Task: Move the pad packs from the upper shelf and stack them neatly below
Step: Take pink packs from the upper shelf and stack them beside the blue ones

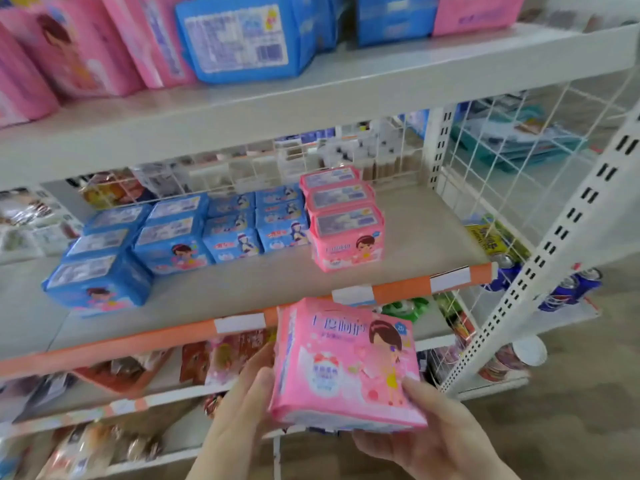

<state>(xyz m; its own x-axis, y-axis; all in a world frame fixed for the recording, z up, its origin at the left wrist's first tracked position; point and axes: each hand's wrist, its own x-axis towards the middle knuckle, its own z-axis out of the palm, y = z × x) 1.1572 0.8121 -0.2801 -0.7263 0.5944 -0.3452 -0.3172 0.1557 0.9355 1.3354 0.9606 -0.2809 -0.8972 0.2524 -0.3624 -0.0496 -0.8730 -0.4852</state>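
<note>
Both hands gripping the pink pad pack (346, 365): left hand (239, 407), right hand (436, 434). Best set squarely beside the pink stack (343, 216), lower shelf (433, 230).

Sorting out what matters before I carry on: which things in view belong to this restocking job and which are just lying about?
Part of the job:
pink pack in hand, held by left hand and right hand
pink packs up top
blue pack up top
pink row below
blue rows below

Just lying about:
snack bags
drink cans
</note>
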